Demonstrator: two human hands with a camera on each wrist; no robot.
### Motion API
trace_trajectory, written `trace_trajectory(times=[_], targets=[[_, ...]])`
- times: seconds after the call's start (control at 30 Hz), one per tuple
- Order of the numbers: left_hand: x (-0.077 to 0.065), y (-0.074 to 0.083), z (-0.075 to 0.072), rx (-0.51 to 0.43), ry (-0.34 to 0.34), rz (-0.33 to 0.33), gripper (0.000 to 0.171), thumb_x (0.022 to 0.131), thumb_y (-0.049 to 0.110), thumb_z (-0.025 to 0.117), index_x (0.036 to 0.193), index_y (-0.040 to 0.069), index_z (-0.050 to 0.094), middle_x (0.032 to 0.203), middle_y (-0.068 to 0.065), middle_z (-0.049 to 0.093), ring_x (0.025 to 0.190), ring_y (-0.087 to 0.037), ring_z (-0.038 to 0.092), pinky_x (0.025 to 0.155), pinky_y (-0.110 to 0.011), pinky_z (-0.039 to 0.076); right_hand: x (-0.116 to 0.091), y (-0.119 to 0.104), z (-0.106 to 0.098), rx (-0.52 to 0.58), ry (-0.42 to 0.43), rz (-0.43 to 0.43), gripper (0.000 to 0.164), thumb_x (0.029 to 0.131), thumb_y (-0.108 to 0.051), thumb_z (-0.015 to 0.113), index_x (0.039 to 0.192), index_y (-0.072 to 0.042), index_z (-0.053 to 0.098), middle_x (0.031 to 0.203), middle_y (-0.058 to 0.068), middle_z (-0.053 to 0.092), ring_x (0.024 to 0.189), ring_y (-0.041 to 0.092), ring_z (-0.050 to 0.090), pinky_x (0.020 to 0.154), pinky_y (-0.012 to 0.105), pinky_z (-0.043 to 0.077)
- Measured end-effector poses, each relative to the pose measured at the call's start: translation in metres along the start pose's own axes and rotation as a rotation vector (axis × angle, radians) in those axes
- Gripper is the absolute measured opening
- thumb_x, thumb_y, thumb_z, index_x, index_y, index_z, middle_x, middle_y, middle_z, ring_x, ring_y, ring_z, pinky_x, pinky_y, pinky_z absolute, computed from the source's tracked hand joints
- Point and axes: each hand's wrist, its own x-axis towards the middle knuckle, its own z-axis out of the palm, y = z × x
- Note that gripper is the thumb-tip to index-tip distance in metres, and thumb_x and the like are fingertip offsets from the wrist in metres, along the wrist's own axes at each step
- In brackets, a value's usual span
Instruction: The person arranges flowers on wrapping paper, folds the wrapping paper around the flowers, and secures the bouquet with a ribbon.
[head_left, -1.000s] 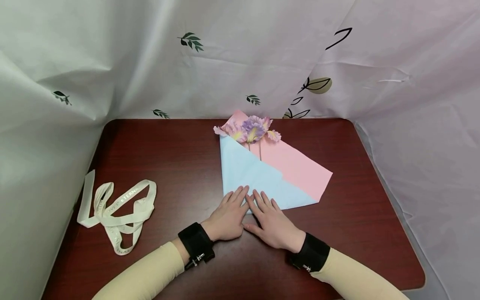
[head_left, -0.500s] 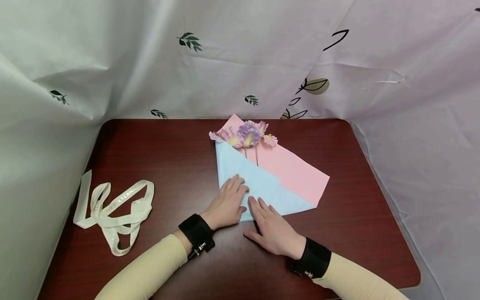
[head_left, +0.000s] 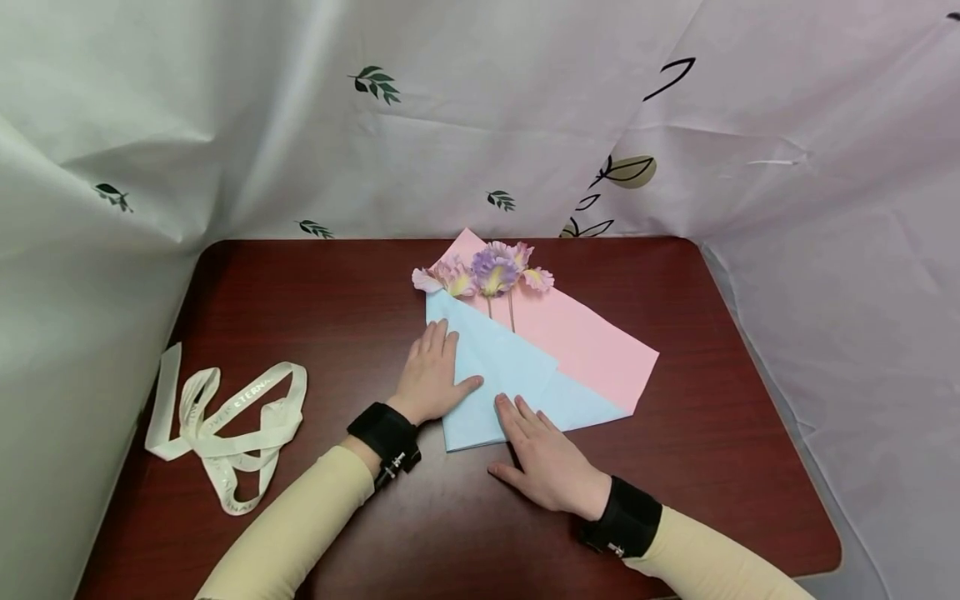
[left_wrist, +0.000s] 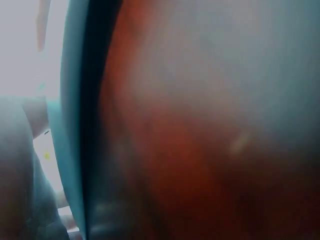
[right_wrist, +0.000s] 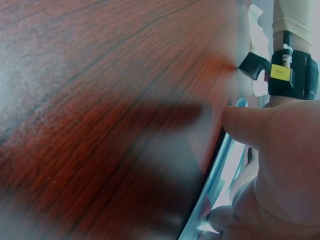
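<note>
A sheet of wrapping paper, pink inside and light blue outside, lies with its blue side (head_left: pixel 517 367) folded over the pink side (head_left: pixel 592 346). Purple and pink flowers (head_left: pixel 495 268) stick out at its upper left, their thin stems running under the blue fold. My left hand (head_left: pixel 431 371) rests flat along the left folded edge, fingers straight and thumb spread. With straight fingers, my right hand (head_left: pixel 551 458) presses the lower edge of the blue paper, its thumb on the table. The left wrist view is mostly blurred; the right wrist view shows the right thumb (right_wrist: pixel 245 125) near the paper's edge.
A loosely tangled white ribbon (head_left: pixel 243 437) with printed letters lies on the left of the dark red wooden table (head_left: pixel 735 467). White curtains (head_left: pixel 450 125) with leaf prints hang behind and at both sides.
My left hand has moved from the bottom of the paper up and left to its left edge. The right hand stays near the lower edge. The paper has shifted slightly left and toward me.
</note>
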Motion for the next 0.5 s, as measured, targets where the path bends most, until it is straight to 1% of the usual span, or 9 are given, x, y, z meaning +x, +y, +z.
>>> trace_trajectory(times=[0.1,0.2,0.27,0.37,0.43,0.5], targets=[[0.007,-0.004,-0.006,0.030,0.000,-0.020,0.083,0.089,0.065,0.054,0.145,0.005,0.039,0.160,-0.023,0.020,0.146,-0.039,0.024,0.112,-0.056,0.027,0.000,0.000,-0.001,0.007,0.001,-0.001,0.086,0.097,-0.057,0.050,0.158,-0.011,0.010,0.165,0.007,0.014,0.152,0.026,0.017,0.117,0.052,0.027],[0.016,-0.007,-0.012,0.033,-0.004,-0.037,0.079,0.090,0.063,0.054,0.143,0.006,0.042,0.160,-0.021,0.022,0.142,-0.037,0.028,0.107,-0.056,0.029,0.000,0.000,0.001,0.005,0.000,-0.002,0.086,0.097,-0.056,0.050,0.159,-0.011,0.010,0.165,0.006,0.013,0.152,0.026,0.016,0.118,0.052,0.027],[0.023,-0.011,-0.016,0.045,-0.009,-0.047,0.079,0.092,0.062,0.052,0.145,0.006,0.040,0.159,-0.020,0.024,0.140,-0.037,0.030,0.105,-0.055,0.030,0.000,0.000,0.002,0.001,-0.003,0.000,0.086,0.097,-0.057,0.050,0.159,-0.012,0.010,0.166,0.006,0.013,0.153,0.026,0.015,0.118,0.052,0.027],[0.031,-0.016,-0.020,0.080,0.002,-0.074,0.081,0.094,0.060,0.049,0.150,0.003,0.034,0.159,-0.018,0.027,0.138,-0.037,0.031,0.104,-0.053,0.031,0.000,0.000,0.002,-0.004,-0.006,0.001,0.086,0.097,-0.057,0.049,0.159,-0.012,0.009,0.166,0.006,0.012,0.153,0.026,0.015,0.118,0.052,0.027],[0.036,-0.021,-0.021,0.115,0.006,-0.105,0.083,0.095,0.061,0.047,0.153,0.004,0.030,0.160,-0.017,0.027,0.138,-0.037,0.030,0.104,-0.053,0.030,0.000,0.000,0.002,-0.004,-0.007,0.002,0.086,0.097,-0.058,0.049,0.159,-0.013,0.009,0.166,0.005,0.011,0.153,0.025,0.014,0.118,0.052,0.027],[0.040,-0.026,-0.022,0.130,-0.001,-0.135,0.085,0.094,0.062,0.047,0.155,0.005,0.027,0.161,-0.015,0.025,0.141,-0.038,0.027,0.106,-0.055,0.028,0.000,0.000,0.002,-0.002,-0.006,-0.001,0.086,0.097,-0.057,0.049,0.159,-0.013,0.009,0.166,0.005,0.011,0.153,0.026,0.014,0.118,0.052,0.026]])
